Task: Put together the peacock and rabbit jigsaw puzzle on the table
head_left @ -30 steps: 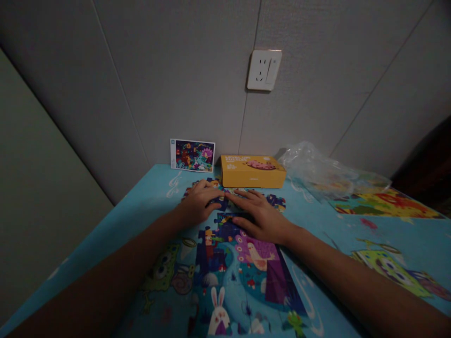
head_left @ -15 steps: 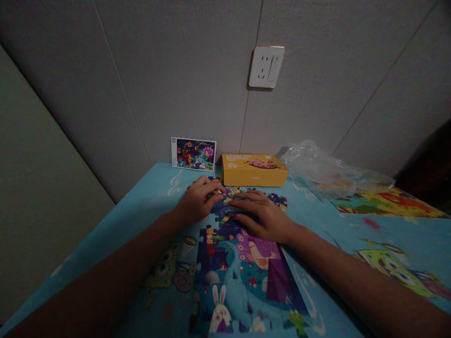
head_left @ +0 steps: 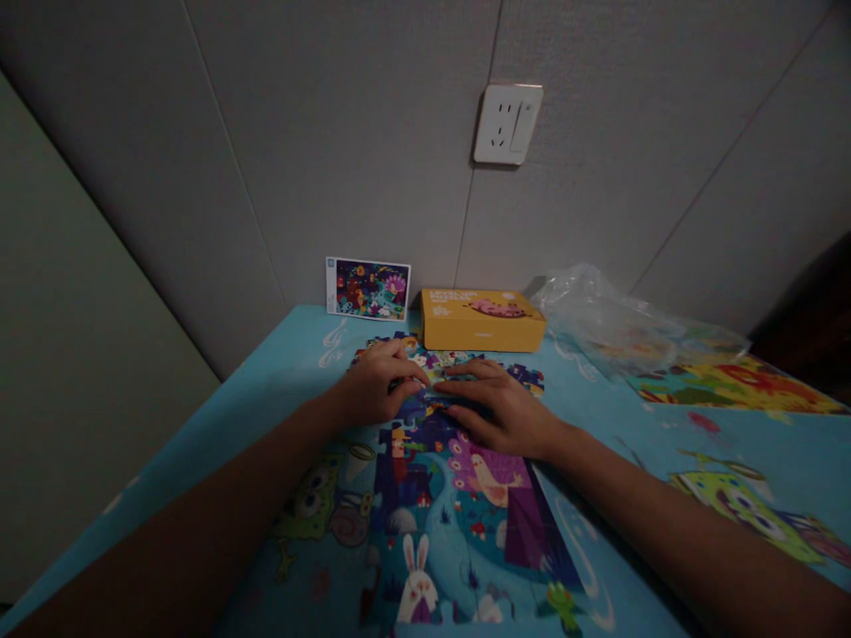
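A partly built jigsaw puzzle [head_left: 458, 514] with a rabbit and a purple bird lies on the blue cartoon tablecloth [head_left: 279, 390]. My left hand [head_left: 376, 385] rests on the puzzle's far left part, fingers curled down onto the pieces. My right hand [head_left: 495, 403] lies flat beside it, fingers stretched left and pressing on the pieces. The fingertips of both hands nearly meet over the same spot. Loose pieces [head_left: 525, 377] lie just beyond my right hand.
A yellow puzzle box [head_left: 482, 321] stands against the wall. A reference picture card [head_left: 368, 288] leans on the wall to its left. A crumpled clear plastic bag [head_left: 618, 323] lies at the right. A wall socket [head_left: 509, 124] is above.
Both hands stay on the same puzzle spot. My left fingers have curled in a little. The view has shifted slightly.
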Available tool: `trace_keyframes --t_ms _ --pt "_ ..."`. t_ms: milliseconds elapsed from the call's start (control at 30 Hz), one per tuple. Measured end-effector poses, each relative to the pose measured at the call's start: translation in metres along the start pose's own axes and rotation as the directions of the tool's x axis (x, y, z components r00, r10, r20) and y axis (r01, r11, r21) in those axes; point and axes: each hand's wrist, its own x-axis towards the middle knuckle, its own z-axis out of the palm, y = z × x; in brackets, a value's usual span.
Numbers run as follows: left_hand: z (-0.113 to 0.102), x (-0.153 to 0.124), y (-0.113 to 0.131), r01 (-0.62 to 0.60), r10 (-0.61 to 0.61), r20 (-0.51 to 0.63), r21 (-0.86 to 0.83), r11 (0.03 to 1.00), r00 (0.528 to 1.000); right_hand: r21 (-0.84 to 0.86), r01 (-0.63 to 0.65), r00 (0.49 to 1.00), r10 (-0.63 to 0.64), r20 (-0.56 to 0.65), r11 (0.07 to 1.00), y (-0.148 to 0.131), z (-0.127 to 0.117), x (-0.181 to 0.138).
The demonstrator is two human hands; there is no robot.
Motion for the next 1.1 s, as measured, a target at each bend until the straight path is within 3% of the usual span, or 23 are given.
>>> trace_keyframes --t_ms 167,267,333,467,633,833,933,1100 --pt "0.0009 0.0038 0.0041 0.217 -0.252 -0.125 -0.242 0.946 0.960 0.070 0.060 0.998 -0.058 -0.035 0.996 -0.0016 -0.0020 -0.0010" --pt "0.0016 0.0056 0.0073 0.338 -0.419 -0.104 -0.432 0.836 0.902 0.098 0.108 0.994 -0.107 -0.022 0.989 -0.0033 -0.0032 -0.0005" --pt "0.0017 0.0066 0.0079 0.359 -0.466 -0.078 -0.532 0.767 0.881 0.092 0.115 0.993 -0.114 -0.018 0.989 -0.0044 -0.0039 0.0001" --pt "0.0002 0.0069 0.0042 0.324 -0.439 -0.014 -0.655 0.682 0.898 0.059 0.088 0.996 -0.086 -0.034 0.994 -0.0052 -0.0051 0.0003" --pt "-0.0007 0.0038 -0.0016 0.320 -0.361 0.080 -0.664 0.676 0.929 0.071 0.066 0.994 -0.060 -0.086 0.995 -0.0038 -0.0046 -0.0015" --pt "0.0025 0.0010 -0.0003 0.228 -0.234 0.067 -0.594 0.772 0.970 0.072 0.047 0.998 -0.043 -0.053 0.996 -0.0030 -0.0047 -0.0013" --pt "0.0035 0.0006 -0.0003 0.224 -0.177 0.138 -0.561 0.797 0.974 0.080 0.045 0.999 -0.042 -0.034 0.996 -0.0025 -0.0045 -0.0007" --pt "0.0013 0.0026 0.0018 0.276 -0.273 0.091 -0.556 0.784 0.958 0.092 0.084 0.996 -0.084 -0.005 0.992 -0.0015 -0.0023 -0.0005"
